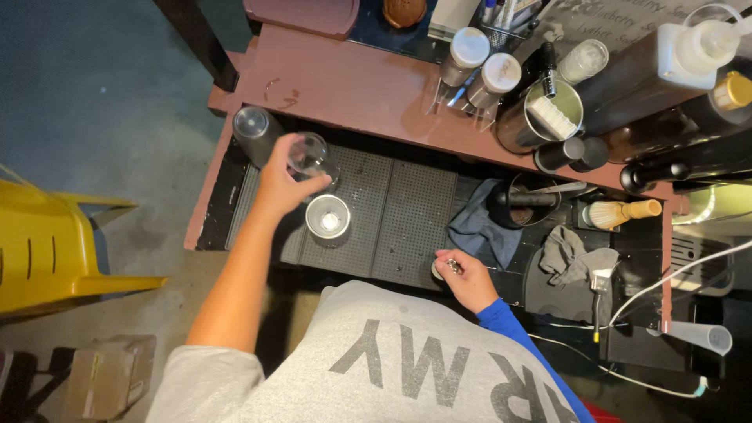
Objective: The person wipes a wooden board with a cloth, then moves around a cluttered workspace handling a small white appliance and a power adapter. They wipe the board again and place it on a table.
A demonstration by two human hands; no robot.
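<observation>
My left hand [283, 186] is wrapped around a clear drinking glass [311, 157], tilted over the left end of the black perforated bar mat [392, 227]. Just below that glass a steel cup [327, 218] stands upright on the mat. A dark tumbler [252, 130] stands at the mat's far left corner, beside my wrist. My right hand [468, 278], with a blue sleeve, is closed on a small shiny metal piece [451, 267] at the mat's near edge.
A brown counter ledge [352, 86] carries capped shaker bottles [470, 55], a steel pitcher [540, 117] and dark bottles [666, 70]. Grey cloths [482, 223], a bamboo whisk [619, 211] and a white cable [674, 274] lie to the right. A yellow plastic chair [47, 251] stands at left.
</observation>
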